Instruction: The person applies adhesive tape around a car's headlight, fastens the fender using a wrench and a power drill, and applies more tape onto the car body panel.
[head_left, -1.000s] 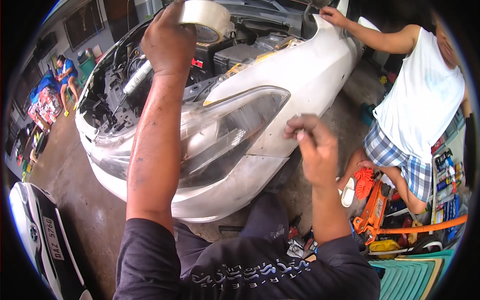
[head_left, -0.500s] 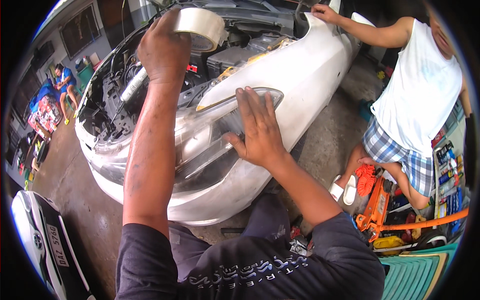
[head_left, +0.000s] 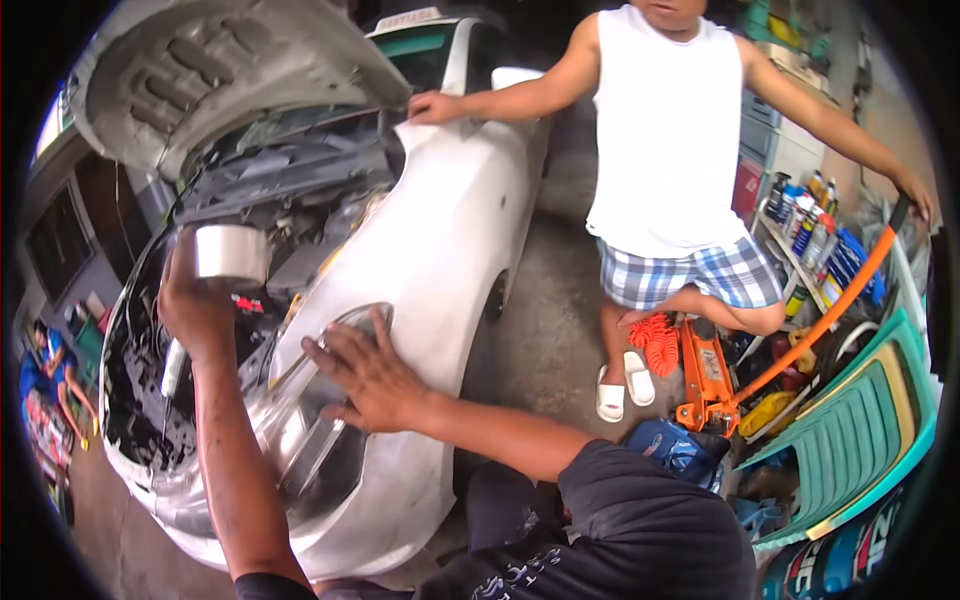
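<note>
My left hand is raised over the open engine bay, its fingers closed around a wide roll of pale tape. Flat against the headlight at the front corner of a white car lies my right hand, its fingers spread and nothing held in it. Part of the clear headlight lens is covered by that hand and by my left forearm.
The hood stands raised over the engine bay. A person in a white sleeveless shirt touches the fender and grips the handle of an orange floor jack. White slippers, a blue bag and green plastic chairs are at the right.
My view has swung to the right and up, bringing in the raised hood and more of the other person. The tape stays in my left hand; my right hand remains on the headlight.
</note>
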